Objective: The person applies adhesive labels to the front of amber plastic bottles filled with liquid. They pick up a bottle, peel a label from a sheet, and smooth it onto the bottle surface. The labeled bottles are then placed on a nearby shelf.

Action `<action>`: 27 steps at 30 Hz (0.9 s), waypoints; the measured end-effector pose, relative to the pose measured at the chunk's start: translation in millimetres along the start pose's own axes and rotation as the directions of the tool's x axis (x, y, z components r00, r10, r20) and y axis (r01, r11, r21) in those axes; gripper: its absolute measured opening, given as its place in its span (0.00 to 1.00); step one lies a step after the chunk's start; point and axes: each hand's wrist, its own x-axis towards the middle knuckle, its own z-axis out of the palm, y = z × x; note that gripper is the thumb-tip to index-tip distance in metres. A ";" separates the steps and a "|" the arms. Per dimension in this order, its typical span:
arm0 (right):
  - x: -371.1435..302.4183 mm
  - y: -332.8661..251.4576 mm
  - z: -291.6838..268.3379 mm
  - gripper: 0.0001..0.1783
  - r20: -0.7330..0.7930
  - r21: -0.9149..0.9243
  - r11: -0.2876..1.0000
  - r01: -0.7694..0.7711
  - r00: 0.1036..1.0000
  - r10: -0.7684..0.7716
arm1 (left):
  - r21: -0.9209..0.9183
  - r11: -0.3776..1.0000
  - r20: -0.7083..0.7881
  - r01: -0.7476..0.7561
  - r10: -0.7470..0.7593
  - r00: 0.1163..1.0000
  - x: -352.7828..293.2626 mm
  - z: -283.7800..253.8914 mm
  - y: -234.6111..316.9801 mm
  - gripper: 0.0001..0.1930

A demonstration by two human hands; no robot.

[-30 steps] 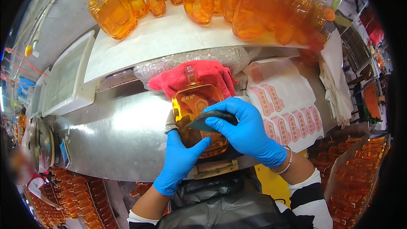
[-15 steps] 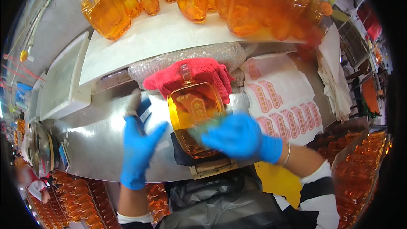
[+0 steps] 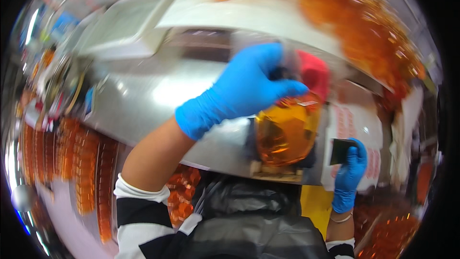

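A flat amber glass bottle leans on the work table, its base towards me on a dark cloth and its top by a red cloth. My left hand, in a blue glove, is curled around the bottle's neck, with the thumb across its shoulder. The hand hides the neck, and motion blurs the fingertips. Off to the right, my blue-gloved right hand pinches a small dark green square pad above a sheet of red-and-white printed labels.
Rows of amber bottles stand on a white shelf behind the table. A white tray sits at the back left. More bottles fill the floor at left and lower right. A wooden block lies at the table's front edge.
My left hand has come up and right to the bottle's neck. My right hand has left the bottle's front and moved right with the green pad. The view has turned left.
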 end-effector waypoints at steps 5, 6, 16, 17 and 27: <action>10.1 13.3 -6.8 0.18 0.109 0.387 0.887 -0.252 0.968 0.227 | 0.145 0.984 -0.355 -0.100 0.146 0.923 -149.8 -60.7 50.2 0.15; 13.8 10.5 -5.3 0.19 0.147 0.430 0.835 -0.345 0.939 0.312 | 0.034 0.999 -0.560 -0.015 0.031 0.828 -188.5 -67.5 70.1 0.19; 55.0 28.6 -22.8 0.19 0.733 0.422 0.382 -0.822 0.557 0.390 | 0.070 0.515 -0.965 0.854 0.252 -0.073 -506.3 -113.3 77.7 0.07; 62.0 34.8 -36.1 0.18 0.760 0.430 0.371 -0.823 0.551 0.344 | -0.012 0.479 -0.960 0.878 0.240 -0.144 -532.8 -117.4 49.8 0.06; 63.2 35.1 -226.3 0.14 0.323 0.742 0.364 -0.563 0.776 0.542 | -0.378 -0.181 -0.924 0.908 0.146 -0.355 -795.4 -45.6 -181.8 0.17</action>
